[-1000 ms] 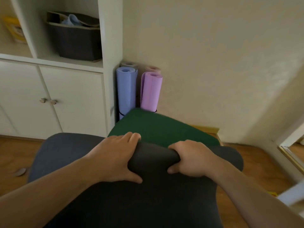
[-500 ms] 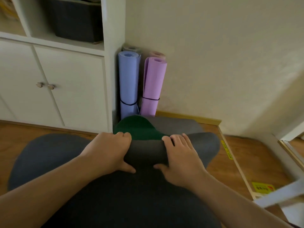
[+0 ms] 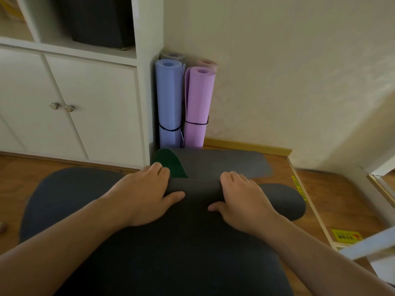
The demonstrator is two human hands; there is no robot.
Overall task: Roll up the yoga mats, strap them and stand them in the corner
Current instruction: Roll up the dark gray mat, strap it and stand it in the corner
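The big dark gray mat (image 3: 171, 253) lies on the wood floor (image 3: 320, 199) and fills most of the view. It reaches from under the person's arms up to the corner. Its far end is curled over into a fat roll (image 3: 196, 186), and a bit of its green side (image 3: 171, 165) shows just past the roll. A flat gray flap (image 3: 224, 161) lies beyond that, near the wall.

What could go wrong? The roll could go crooked. If one hand pushes more than the other, one end would run ahead and the roll would turn into a cone shape. It could also get loose and spring open if the hands let go too soon. Then the strap would not fit well.

The blue mat (image 3: 168, 103) and the purple mat (image 3: 198, 107) stand in the corner, each with a black band. The roll is close to them and might bump them.

The left hand (image 3: 145, 193) and the right hand (image 3: 241, 199) sit on top of the roll, side by side, a little apart. Both hands curl over it and hold it, with thumbs on the near side.
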